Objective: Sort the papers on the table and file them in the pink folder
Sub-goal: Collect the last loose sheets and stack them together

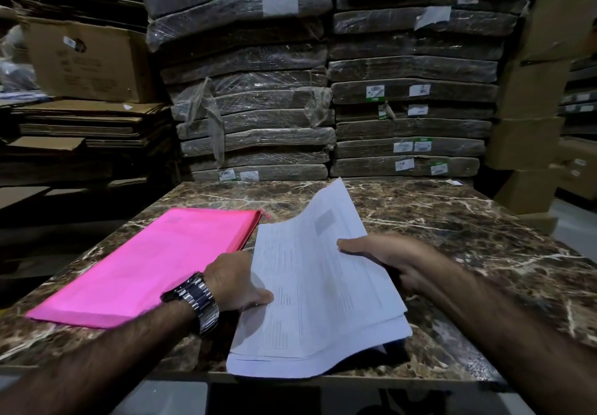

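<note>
The left hand [235, 282] and right hand [387, 256] each pinch the papers [323, 304], thumbs on top. The pink folder [155, 266] lies just beside the left knuckles.

Your dark brown marble table top [452, 220] is veined all over in white and tan. Toward its left edge lies a bright pink flat folder [155, 266], plain and unpatterned. Near the front edge, the white paper sheets [323, 301] carry faint grey printed tables. Your silver metal-link wristwatch [200, 301] has a dark face. Beyond the far edge, grey-brown plastic-wrapped bundles [258, 114] bear white and green labels, beside brown cardboard boxes [87, 59].
</note>
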{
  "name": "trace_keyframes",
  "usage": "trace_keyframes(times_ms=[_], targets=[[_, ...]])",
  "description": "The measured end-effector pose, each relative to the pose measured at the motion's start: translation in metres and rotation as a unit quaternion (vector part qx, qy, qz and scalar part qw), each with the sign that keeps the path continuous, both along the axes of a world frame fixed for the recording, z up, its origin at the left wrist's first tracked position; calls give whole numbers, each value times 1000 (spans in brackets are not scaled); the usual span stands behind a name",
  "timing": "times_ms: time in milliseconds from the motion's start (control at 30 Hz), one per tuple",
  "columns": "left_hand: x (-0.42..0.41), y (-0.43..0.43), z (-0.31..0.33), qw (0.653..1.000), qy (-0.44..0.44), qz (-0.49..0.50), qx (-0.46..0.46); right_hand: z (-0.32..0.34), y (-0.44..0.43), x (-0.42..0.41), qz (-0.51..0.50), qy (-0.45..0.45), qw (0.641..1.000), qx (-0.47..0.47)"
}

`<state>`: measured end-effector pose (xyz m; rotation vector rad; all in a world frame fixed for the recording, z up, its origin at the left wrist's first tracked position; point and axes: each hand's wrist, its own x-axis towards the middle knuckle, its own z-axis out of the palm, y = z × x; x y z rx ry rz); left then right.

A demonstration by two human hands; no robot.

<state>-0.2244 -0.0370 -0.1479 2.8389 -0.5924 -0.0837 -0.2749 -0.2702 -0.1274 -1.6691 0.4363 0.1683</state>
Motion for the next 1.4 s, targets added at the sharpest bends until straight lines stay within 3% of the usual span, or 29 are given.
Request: trace_keyframes(times_ms=[167, 267, 433, 600, 767, 833, 933, 1000, 1100, 1200, 1400], targets=[[5, 3, -7, 1000, -4, 18, -22, -18, -12, 5, -79, -83, 993, -15], [7, 4, -9, 999, -3, 24, -28, -27, -18, 6, -51, -106, 993, -25], [10, 4, -9, 999, 14, 24, -46, -30, -21, 10, 24, -54, 998, 21], [12, 6, -9, 995, 50, 33, -79, -29, -20, 20, 54, -27, 997, -50], [13, 9, -6, 984, 101, 62, -135, -30, -21, 12, 47, -93, 994, -45], [16, 7, -4, 965, 143, 72, -209, -30, -22, 11, 31, -133, 990, -36], [24, 3, -4, 888, 220, 67, -398, -24, -23, 12, 11, -175, 984, -18], [23, -3, -2, 855, 201, 51, -476, -17, -25, 12, 5, -188, 982, -1], [23, -13, 1, 849, 152, 24, -505, -11, -28, 10, 3, -205, 978, 20], [22, -18, 5, 807, 192, 19, -558, -12, -32, 12, -2, -219, 975, 40], [26, -24, 25, 809, 78, -50, -580, 2, -32, 16, -9, -345, 938, 46]])
